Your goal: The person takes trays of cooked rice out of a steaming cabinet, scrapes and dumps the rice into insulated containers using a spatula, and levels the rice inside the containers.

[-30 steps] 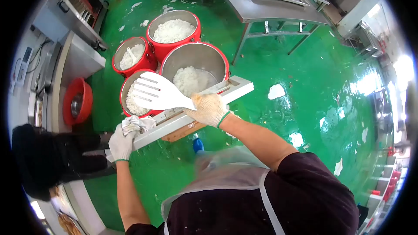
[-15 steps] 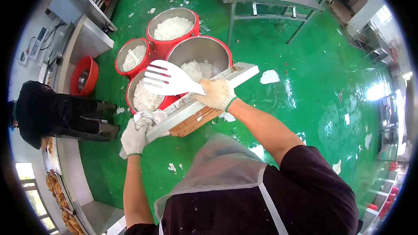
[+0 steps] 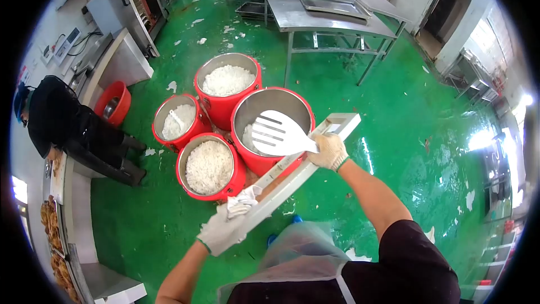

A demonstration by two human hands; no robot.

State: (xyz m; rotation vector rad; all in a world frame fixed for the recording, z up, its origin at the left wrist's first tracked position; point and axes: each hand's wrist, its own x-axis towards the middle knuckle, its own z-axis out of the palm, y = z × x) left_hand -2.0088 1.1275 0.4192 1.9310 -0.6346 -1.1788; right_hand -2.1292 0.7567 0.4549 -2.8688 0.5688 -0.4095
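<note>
My left hand (image 3: 225,229), in a white glove, is closed around the lower left end of a long light-grey frame (image 3: 287,187). A crumpled white cloth (image 3: 243,202) lies at its fingers. My right hand (image 3: 329,151), also gloved, is closed on the handle of a white slotted paddle (image 3: 281,135) and rests against the frame's upper right part. The paddle's blade is over a large red pot (image 3: 259,164) with some white rice (image 3: 247,138) inside. Beside it stand a front-left red pot (image 3: 211,194), a smaller red pot (image 3: 194,137) and a rear red pot (image 3: 225,104), all holding rice.
A person in dark clothes (image 3: 62,118) stands at the left counter. Behind them a red basin (image 3: 115,104) sits on the wet green floor (image 3: 365,208). Steel tables (image 3: 287,21) with trays are at the back. Trays of browned food (image 3: 53,225) line the lower left.
My view has tilted up, showing more of the back tables. The frame, paddle and both hands have shifted right and down in view. Both hands keep their holds.
</note>
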